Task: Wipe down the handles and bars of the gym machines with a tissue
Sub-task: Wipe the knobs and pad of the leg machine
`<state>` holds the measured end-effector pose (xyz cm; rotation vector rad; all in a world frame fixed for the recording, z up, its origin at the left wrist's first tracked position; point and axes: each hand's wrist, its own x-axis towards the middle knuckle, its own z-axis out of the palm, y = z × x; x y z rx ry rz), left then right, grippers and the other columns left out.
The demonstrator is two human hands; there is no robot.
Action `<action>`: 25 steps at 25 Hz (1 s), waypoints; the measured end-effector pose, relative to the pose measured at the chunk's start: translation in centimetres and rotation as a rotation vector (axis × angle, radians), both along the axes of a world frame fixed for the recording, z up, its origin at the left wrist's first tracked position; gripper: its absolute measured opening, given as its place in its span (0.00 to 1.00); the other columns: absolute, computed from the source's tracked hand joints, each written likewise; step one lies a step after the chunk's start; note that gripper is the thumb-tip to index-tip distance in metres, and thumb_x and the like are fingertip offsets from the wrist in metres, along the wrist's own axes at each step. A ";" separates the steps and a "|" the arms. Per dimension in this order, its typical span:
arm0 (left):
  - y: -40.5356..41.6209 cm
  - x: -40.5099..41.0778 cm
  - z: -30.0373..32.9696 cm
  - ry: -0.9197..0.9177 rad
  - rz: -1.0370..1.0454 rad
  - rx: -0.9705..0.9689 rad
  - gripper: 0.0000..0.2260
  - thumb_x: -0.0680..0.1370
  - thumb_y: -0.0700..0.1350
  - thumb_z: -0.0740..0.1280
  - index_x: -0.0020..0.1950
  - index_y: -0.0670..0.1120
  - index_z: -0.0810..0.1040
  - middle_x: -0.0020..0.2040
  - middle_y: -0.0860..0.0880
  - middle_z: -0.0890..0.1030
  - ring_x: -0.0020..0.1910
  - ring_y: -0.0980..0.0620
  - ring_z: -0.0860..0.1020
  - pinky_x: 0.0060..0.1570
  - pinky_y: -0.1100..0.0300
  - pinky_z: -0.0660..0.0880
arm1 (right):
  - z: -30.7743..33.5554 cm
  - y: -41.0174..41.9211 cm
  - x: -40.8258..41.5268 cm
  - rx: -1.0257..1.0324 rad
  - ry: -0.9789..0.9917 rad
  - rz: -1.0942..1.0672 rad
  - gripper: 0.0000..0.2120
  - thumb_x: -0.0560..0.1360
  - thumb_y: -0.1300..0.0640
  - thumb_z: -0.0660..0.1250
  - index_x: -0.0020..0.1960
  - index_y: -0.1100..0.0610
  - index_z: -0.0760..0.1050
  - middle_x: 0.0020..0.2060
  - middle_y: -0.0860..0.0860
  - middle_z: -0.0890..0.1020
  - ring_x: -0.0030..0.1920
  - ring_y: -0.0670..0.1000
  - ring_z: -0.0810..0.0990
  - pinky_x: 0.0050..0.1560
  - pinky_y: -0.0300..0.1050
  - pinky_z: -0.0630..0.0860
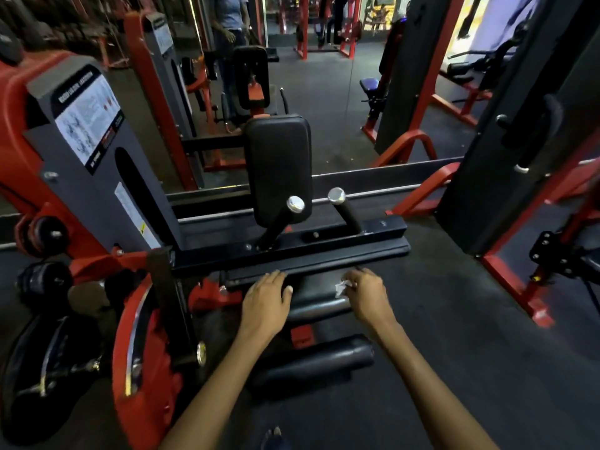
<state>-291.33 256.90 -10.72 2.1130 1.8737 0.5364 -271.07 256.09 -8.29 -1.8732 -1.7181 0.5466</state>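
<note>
while the right hand (365, 292) pinches the small crumpled tissue (341, 288) in curled fingers just above the black padded roller (319, 295) and the left hand (267, 298) rests flat-fingered on it, risk: the scrap tears or slips out mid-wipe, leaving both chrome-capped handles (285, 219) untouched.

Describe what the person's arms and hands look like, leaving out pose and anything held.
Both forearms are bare, with no sleeves in view. The left hand and right hand wear no gloves, and no watch, bracelet or ring shows on wrists or fingers.
</note>
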 end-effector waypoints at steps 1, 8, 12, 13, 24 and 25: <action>-0.6 1.1 0.3 -0.006 0.002 0.015 0.19 0.82 0.48 0.59 0.73 0.46 0.69 0.73 0.48 0.70 0.73 0.51 0.65 0.73 0.59 0.59 | 0.2 -0.7 1.1 -0.001 -0.034 -0.008 0.05 0.71 0.65 0.68 0.47 0.63 0.79 0.45 0.55 0.76 0.43 0.55 0.77 0.44 0.45 0.73; -1.2 7.6 -0.2 -0.017 0.012 0.069 0.21 0.82 0.49 0.58 0.75 0.47 0.65 0.75 0.49 0.66 0.74 0.53 0.62 0.74 0.60 0.57 | -0.4 -0.4 6.6 0.068 0.082 -0.010 0.08 0.71 0.67 0.66 0.47 0.60 0.80 0.44 0.53 0.77 0.42 0.52 0.78 0.42 0.44 0.74; 2.8 9.3 -1.2 0.002 0.021 0.030 0.22 0.82 0.49 0.58 0.76 0.47 0.62 0.76 0.49 0.64 0.76 0.53 0.59 0.73 0.61 0.53 | -1.0 3.8 8.7 0.052 0.138 -0.015 0.08 0.71 0.68 0.65 0.47 0.60 0.80 0.45 0.52 0.78 0.43 0.51 0.78 0.44 0.47 0.77; 4.3 9.7 -1.5 -0.007 0.028 0.012 0.22 0.82 0.49 0.58 0.76 0.46 0.61 0.76 0.49 0.63 0.76 0.52 0.58 0.73 0.61 0.52 | -1.1 5.3 9.3 0.049 0.131 -0.017 0.08 0.71 0.68 0.65 0.47 0.60 0.79 0.44 0.53 0.78 0.43 0.52 0.79 0.44 0.49 0.77; 15.7 10.2 -5.3 0.106 0.288 -0.059 0.28 0.82 0.58 0.43 0.79 0.44 0.53 0.80 0.48 0.49 0.78 0.50 0.44 0.76 0.53 0.43 | 4.2 16.5 6.7 0.490 0.488 0.107 0.13 0.72 0.71 0.65 0.53 0.61 0.81 0.50 0.51 0.81 0.51 0.39 0.78 0.54 0.30 0.71; 15.9 10.3 -5.7 0.136 0.296 -0.059 0.33 0.80 0.61 0.35 0.79 0.44 0.52 0.80 0.48 0.48 0.78 0.50 0.44 0.75 0.53 0.42 | 3.9 17.2 5.9 0.510 0.456 0.180 0.12 0.72 0.70 0.66 0.53 0.62 0.80 0.51 0.51 0.81 0.52 0.40 0.77 0.56 0.32 0.72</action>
